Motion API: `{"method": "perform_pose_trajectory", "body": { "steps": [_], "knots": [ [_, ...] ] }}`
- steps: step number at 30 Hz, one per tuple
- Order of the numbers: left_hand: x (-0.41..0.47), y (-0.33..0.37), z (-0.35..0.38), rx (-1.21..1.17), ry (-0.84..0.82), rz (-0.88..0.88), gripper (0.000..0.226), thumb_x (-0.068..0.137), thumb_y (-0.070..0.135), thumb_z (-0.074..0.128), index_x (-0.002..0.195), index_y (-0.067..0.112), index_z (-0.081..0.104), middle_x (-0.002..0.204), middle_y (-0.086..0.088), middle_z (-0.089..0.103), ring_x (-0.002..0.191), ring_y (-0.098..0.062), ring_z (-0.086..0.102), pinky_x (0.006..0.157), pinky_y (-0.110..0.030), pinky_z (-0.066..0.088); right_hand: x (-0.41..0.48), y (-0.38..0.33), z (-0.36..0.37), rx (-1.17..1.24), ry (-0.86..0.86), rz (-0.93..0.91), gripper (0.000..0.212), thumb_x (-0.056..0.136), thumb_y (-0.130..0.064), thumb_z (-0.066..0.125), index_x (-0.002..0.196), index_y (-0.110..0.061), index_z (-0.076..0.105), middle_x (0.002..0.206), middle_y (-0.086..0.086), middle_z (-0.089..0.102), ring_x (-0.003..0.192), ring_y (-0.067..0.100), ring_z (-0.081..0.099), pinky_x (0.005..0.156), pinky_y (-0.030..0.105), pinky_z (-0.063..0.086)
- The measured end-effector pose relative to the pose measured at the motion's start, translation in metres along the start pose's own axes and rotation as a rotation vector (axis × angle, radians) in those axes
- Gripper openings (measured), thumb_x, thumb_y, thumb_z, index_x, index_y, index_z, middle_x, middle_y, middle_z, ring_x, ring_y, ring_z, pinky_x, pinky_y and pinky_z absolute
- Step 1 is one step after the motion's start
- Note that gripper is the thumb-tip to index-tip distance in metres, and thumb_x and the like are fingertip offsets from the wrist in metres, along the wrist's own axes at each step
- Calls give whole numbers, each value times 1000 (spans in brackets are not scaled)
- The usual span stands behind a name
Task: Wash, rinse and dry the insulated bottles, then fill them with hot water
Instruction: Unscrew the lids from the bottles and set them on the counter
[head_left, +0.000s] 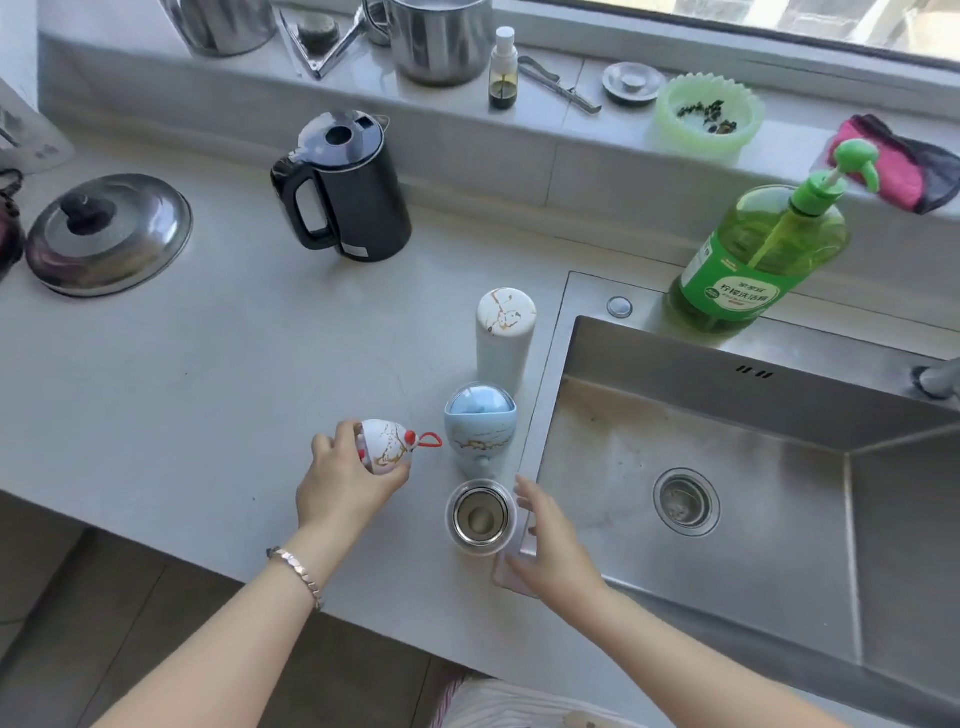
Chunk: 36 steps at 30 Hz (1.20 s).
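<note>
Three insulated bottles stand in a row on the grey counter (260, 374), beside the sink's left edge. The nearest bottle (479, 517) is open, and its steel inside shows. My right hand (550, 545) grips its pale body from the right. My left hand (343, 488) holds the white, gold-veined lid (387, 447) with a red loop, just left of the bottles. Behind the open one is a light blue bottle (480, 436) with its cap on. Behind that is a white marbled bottle (505, 332), also capped.
A black electric kettle (358, 197) stands at the back of the counter, with a steel pot lid (111, 234) to its left. The steel sink (727, 415) is on the right, with a green dish soap pump bottle (753, 265) at its back corner. Pots, a spray bottle and a green bowl line the windowsill.
</note>
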<state>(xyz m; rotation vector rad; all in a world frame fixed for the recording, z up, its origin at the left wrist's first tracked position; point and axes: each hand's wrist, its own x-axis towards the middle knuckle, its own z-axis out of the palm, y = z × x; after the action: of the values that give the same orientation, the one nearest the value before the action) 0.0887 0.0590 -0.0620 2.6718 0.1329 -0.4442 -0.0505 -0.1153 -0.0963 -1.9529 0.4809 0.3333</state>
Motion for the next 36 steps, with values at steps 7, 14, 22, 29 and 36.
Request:
{"method": "perform_pose_trajectory", "body": {
  "steps": [7, 14, 22, 29, 36],
  "knots": [
    [21, -7, 23, 54, -160, -105, 59, 72, 50, 70, 115, 16, 48, 108, -9, 41, 86, -32, 61, 79, -33, 48, 33, -19, -45, -8, 152, -37, 60, 80, 0, 62, 134, -12, 40, 126, -3, 43, 112, 6, 44, 98, 20, 38],
    [18, -20, 15, 34, -374, 8, 89, 69, 38, 78, 141, 25, 27, 125, -7, 38, 110, -24, 54, 85, -27, 39, 84, -50, -41, -86, -110, -45, 73, 65, -14, 75, 129, -31, 43, 117, -16, 53, 116, 10, 51, 95, 27, 42],
    [0, 20, -21, -238, -113, 306, 63, 81, 25, 69, 136, 16, 40, 132, -2, 40, 126, -13, 38, 103, -24, 33, 79, -31, -49, 31, 69, 46, 65, 56, -13, 85, 111, -29, 53, 99, -13, 62, 97, 11, 59, 82, 21, 48],
    [-45, 112, -50, -316, -401, 768, 79, 63, 56, 65, 128, 58, 18, 129, 38, 25, 119, 19, 29, 92, 2, 28, 19, -25, -120, -71, 308, -60, 63, 51, -23, 84, 99, -31, 45, 87, -23, 52, 82, 0, 56, 63, 15, 45],
    [-84, 166, -14, -228, -559, 787, 66, 67, 39, 79, 110, 60, 35, 121, 20, 43, 105, 12, 41, 87, -1, 32, -50, 0, -156, -354, 426, -258, 69, 45, -41, 70, 111, -34, 52, 100, -13, 56, 85, 6, 55, 67, 21, 47]
  ]
}}
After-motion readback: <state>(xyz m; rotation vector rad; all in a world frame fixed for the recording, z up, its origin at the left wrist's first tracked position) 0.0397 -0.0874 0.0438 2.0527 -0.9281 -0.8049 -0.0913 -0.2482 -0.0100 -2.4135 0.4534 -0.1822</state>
